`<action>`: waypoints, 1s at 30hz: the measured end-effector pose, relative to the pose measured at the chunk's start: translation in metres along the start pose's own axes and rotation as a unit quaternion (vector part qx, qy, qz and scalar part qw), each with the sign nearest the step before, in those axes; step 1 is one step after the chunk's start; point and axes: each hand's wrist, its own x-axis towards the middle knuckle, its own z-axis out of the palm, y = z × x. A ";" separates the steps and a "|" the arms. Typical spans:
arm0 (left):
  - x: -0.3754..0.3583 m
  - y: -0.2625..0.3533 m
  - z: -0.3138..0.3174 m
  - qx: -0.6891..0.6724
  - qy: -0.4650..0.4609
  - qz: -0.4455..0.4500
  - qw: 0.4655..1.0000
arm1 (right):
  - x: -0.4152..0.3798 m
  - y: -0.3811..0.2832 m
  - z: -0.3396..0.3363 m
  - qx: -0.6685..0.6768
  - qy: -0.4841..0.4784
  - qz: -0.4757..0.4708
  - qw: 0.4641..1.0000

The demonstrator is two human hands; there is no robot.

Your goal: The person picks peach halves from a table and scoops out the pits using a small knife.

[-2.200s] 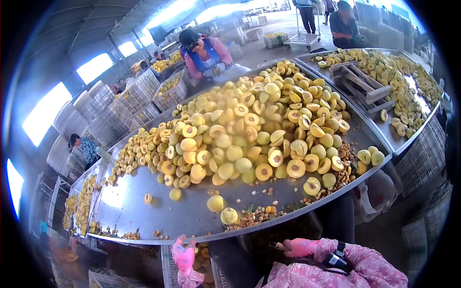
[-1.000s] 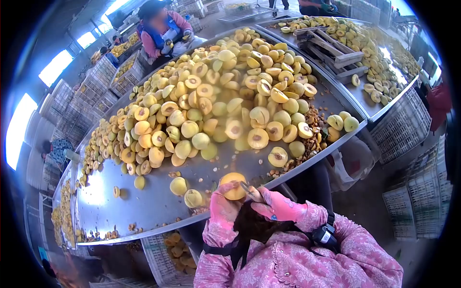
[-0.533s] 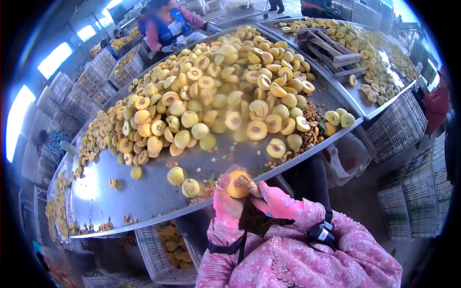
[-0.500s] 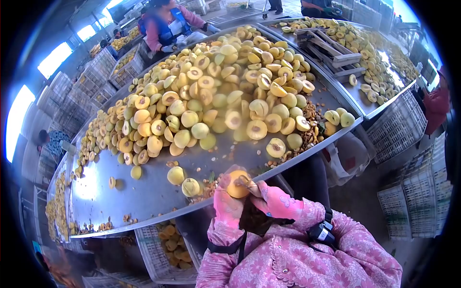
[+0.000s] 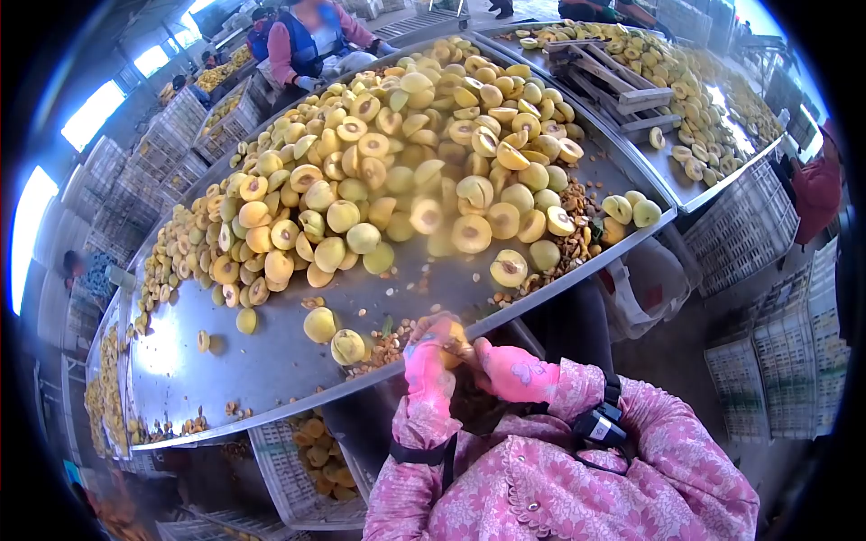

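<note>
Left hand (image 5: 426,365), pink glove, wraps a peach (image 5: 451,341) at the near edge of the steel tabletop (image 5: 271,361), fingers curled round the fruit from below and behind. Right hand (image 5: 510,371), also gloved, is closed up against the peach's right side; it looks pinched on a small tool, but that part is hidden, so I can't tell what it grips. Peach sits between both hands, just off the tabletop rim.

Handling judgement: fruit is light, soft-fleshed, bruises easily; wet cut faces will be slippery in gloves. Best hold is a cupped palm round the skin side, thumb on the shoulder, no squeeze on the flesh.

Nearby: two loose peaches (image 5: 334,335) on bare steel to the left, a scatter of pits (image 5: 383,347) beside them. Main pile of halves (image 5: 397,162) fills the tabletop's middle. A crate (image 5: 316,460) with fruit sits below the edge. A person in a blue vest (image 5: 311,41) works at the far side.
</note>
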 end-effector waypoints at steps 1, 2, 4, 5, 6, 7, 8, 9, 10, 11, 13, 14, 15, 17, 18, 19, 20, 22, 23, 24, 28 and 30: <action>0.003 -0.002 -0.001 0.010 0.017 -0.017 1.000 | 0.005 -0.002 0.002 -0.071 0.019 -0.052 0.996; 0.004 -0.005 -0.002 0.020 0.034 -0.036 0.999 | 0.002 -0.004 0.001 -0.068 0.019 -0.052 0.996; 0.003 -0.006 0.002 -0.003 0.032 -0.037 0.999 | 0.010 0.067 -0.047 -0.759 0.125 -0.341 0.540; 0.001 -0.006 0.003 -0.025 0.033 -0.035 0.998 | 0.008 0.076 -0.056 -0.759 0.128 -0.339 0.541; -0.002 -0.004 0.004 -0.023 0.038 -0.033 0.998 | 0.007 0.081 -0.061 -0.894 0.169 -0.328 0.253; -0.005 -0.001 0.007 -0.075 0.012 -0.048 0.996 | 0.005 0.086 -0.065 -0.938 0.189 -0.283 -0.063; -0.010 0.002 0.011 -0.127 -0.014 -0.062 0.990 | 0.003 0.091 -0.066 -0.951 0.165 -0.241 0.101; -0.014 0.004 0.014 -0.126 -0.011 -0.058 0.990 | 0.002 0.090 -0.069 -0.952 0.166 -0.236 0.100; -0.018 0.007 0.017 -0.167 -0.007 -0.070 0.983 | 0.001 0.087 -0.072 -0.955 0.147 -0.221 0.135; -0.022 0.012 0.019 -0.208 -0.004 -0.084 0.975 | 0.000 0.084 -0.075 -0.955 0.128 -0.206 0.171; -0.024 0.023 0.011 -0.202 0.026 -0.047 0.978 | -0.003 0.077 -0.078 -0.956 0.117 -0.227 0.141; -0.025 0.027 -0.003 -0.174 0.036 0.010 0.984 | -0.007 0.077 -0.078 -0.962 0.134 -0.206 0.120; -0.029 0.039 -0.024 -0.125 0.042 0.061 0.989 | -0.010 0.076 -0.078 -0.966 0.152 -0.184 0.098; -0.043 0.073 -0.068 -0.057 0.127 0.128 0.982 | -0.014 -0.023 -0.031 -0.889 0.286 -0.273 0.233; -0.048 0.087 -0.099 0.001 0.152 0.156 0.976 | -0.006 0.006 -0.048 -0.871 0.376 -0.315 -0.017; -0.051 0.093 -0.133 0.117 0.220 0.158 0.955 | 0.002 0.037 -0.067 -0.789 0.440 -0.337 -0.264; -0.059 0.109 -0.153 0.242 0.214 0.129 0.938 | 0.000 0.033 -0.063 -0.812 0.382 -0.254 -0.362; -0.058 0.126 -0.160 0.538 0.234 0.149 0.796 | 0.000 0.027 -0.057 -0.851 0.313 -0.183 -0.379; -0.052 0.131 -0.159 0.622 0.234 0.187 0.724 | -0.001 0.026 -0.054 -0.852 0.309 -0.185 -0.379; -0.039 0.136 -0.144 0.623 0.231 0.192 0.722 | 0.000 0.030 -0.052 -0.891 0.331 -0.241 -0.196; 0.056 0.133 -0.054 0.516 0.056 0.152 0.841 | -0.010 0.032 -0.049 -0.886 0.314 -0.339 0.035; 0.125 0.099 -0.030 0.516 -0.001 0.232 0.825 | -0.022 0.025 -0.043 -0.893 0.264 -0.330 -0.152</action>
